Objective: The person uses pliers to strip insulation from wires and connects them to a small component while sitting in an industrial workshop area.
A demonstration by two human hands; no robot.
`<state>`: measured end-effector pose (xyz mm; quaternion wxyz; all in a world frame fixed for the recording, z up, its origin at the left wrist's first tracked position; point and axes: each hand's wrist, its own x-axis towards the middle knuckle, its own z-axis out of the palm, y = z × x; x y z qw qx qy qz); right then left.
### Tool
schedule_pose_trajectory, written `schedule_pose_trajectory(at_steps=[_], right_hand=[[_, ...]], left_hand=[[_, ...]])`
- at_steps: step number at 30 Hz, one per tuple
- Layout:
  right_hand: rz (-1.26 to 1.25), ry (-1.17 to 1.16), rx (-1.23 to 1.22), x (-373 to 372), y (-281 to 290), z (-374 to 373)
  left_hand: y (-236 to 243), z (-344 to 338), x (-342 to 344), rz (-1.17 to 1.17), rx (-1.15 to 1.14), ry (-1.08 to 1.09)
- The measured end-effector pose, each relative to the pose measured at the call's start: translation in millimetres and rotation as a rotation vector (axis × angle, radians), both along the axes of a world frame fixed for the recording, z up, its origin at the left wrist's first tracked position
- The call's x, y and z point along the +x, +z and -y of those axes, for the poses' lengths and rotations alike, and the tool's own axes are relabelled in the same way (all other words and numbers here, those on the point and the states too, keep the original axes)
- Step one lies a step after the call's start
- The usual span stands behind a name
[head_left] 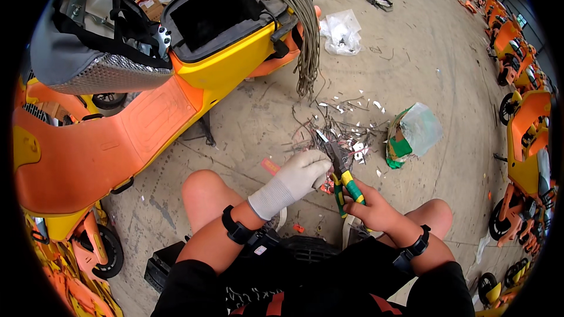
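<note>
Concrete floor (417, 58) opens widest toward one o'clock from where the person sits, with a long row of orange and yellow scooters (523, 158) edging it at two to three. On the other side, the near orange scooter (158, 108) walls off nine to eleven, and a bundle of cables (305, 41) hangs down over its edge, a little short of twelve. Bare knees flank the hands, so the tightest working room I see is between them. A heap of wire scraps (346, 126) begins just past the hands at twelve, and a green bag (399, 148) stands near at two.

As for the pliers (348, 179), they are in the bare right hand (376, 205), whose fingers wrap the yellow-and-green handles. The gloved left hand (296, 176) is close by at nine o'clock from them, its fingers curled together; I cannot tell what they pinch, or whether they touch the tool. The dark head of the pliers points to eleven, over the scraps, and the long axis runs back to five, into the right palm.
</note>
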<state>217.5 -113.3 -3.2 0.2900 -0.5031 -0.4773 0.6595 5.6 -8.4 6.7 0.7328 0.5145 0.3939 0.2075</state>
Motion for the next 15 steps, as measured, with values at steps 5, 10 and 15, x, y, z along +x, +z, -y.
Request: schedule_pose_trajectory(at_steps=[5,10,15], right_hand=[[0.005,0.032,-0.018,0.7,2.3,-0.4],[-0.052,-0.007,-0.017,-1.7,1.5,0.5],[-0.004,0.007,-0.036,0.1,3.7,-0.9]], left_hand=[[10.5,2.6,-3.0,0.041,-0.042,0.010],[7.3,1.0,-0.6,0.017,-0.142,0.013],[8.4,0.6,0.3,-0.002,-0.112,0.006]])
